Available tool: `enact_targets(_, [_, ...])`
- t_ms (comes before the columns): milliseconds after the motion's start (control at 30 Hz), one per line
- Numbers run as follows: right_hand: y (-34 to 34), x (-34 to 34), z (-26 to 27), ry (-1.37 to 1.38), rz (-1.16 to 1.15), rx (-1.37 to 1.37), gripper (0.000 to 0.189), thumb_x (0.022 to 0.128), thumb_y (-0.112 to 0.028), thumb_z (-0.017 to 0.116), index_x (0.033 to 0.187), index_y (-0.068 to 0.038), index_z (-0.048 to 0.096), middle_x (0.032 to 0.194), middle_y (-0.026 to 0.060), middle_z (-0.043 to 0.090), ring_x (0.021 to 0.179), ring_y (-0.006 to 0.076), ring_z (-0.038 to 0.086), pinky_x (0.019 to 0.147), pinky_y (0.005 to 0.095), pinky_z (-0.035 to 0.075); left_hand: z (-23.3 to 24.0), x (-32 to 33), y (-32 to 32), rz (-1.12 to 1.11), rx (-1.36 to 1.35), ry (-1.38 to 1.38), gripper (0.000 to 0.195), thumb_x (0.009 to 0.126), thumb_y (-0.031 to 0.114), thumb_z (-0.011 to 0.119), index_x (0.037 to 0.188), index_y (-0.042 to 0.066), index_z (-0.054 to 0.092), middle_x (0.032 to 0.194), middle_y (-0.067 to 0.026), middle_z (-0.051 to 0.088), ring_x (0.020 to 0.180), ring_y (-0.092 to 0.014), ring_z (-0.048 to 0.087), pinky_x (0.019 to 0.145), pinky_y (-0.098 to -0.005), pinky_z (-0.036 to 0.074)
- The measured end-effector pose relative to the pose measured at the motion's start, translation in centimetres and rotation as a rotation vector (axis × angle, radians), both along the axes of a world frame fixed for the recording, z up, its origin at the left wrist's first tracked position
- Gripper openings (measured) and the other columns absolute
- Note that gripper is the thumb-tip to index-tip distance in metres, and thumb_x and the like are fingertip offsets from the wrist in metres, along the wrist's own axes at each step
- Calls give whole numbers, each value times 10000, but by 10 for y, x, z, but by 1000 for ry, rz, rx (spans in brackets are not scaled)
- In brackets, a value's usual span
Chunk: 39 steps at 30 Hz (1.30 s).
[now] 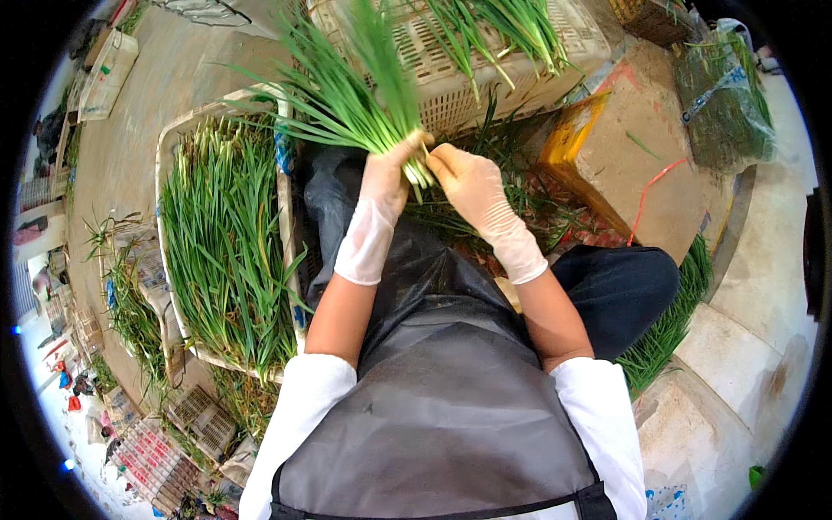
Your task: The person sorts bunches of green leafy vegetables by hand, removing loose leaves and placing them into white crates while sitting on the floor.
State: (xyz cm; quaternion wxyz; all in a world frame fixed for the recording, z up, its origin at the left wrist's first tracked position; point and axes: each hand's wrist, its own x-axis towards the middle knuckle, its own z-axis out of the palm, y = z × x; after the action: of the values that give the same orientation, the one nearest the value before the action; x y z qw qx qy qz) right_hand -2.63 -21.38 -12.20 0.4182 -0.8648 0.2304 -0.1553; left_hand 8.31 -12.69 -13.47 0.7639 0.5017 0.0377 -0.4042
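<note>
My left hand [392, 170], in a thin pale glove, is closed around the lower stalks of a bunch of garlic chives [364, 104]. The green leaves fan out upward, partly blurred, and the pale cut ends stick out below the fist. My right hand [458, 172], gloved too, has its thumb and fingertips pinched together right beside the pale ends; whether a stalk is between them cannot be made out. More loose chives [533, 32] lie on an upturned white plastic crate [448, 107] ahead. At my left stands a white crate [167, 260] packed with chives [227, 240].
Leaf scraps [559, 221] litter the ground between my knees. A cardboard sheet [650, 136] with a yellow edge and a red string [650, 188] lies to the right. Beyond it is a plastic bag of greens [728, 110]; more greens [676, 312] lie beside my right knee.
</note>
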Motion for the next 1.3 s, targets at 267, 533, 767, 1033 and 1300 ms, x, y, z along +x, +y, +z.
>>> enact_targets(267, [-30,-4,-2,151,80,-99,296,879,-363,542,819,-86,624,728,139,644,734,336,636,675,428,495,-4,28,25,231,125,-9,169,821,96,684,925,-23,624,768,-93,651,672,-173,603,571,-268,493])
enact_targets(533, [-100,48,-28,90,-288,400,274,830,-254,640,936,-3,663,751,133,661,695,223,634,640,334,477,1,40,4,21,-385,159,146,916,140,573,984,13,551,758,-42,562,628,-147,548,670,-340,536])
enact_targets(767, [-28,-4,-14,-18,-179,383,212,816,-199,665,915,-13,650,726,113,652,628,178,611,603,291,462,-3,14,-8,68,-195,245,235,867,125,655,1021,-37,582,831,-75,620,586,-121,528,564,-273,477])
enact_targets(1033, [-15,-22,-6,104,58,105,194,777,-191,695,895,-52,626,774,127,628,674,252,612,618,311,462,-33,-2,4,-8,-50,179,151,864,89,634,975,-11,609,724,-33,590,580,-114,535,511,-252,448])
enact_targets(1300, [-3,-11,-13,-160,-148,937,187,848,-176,673,879,5,640,739,5,608,666,60,526,604,211,436,-38,-6,20,-84,-174,246,199,868,135,643,984,-16,586,758,-41,578,594,-128,547,539,-256,461])
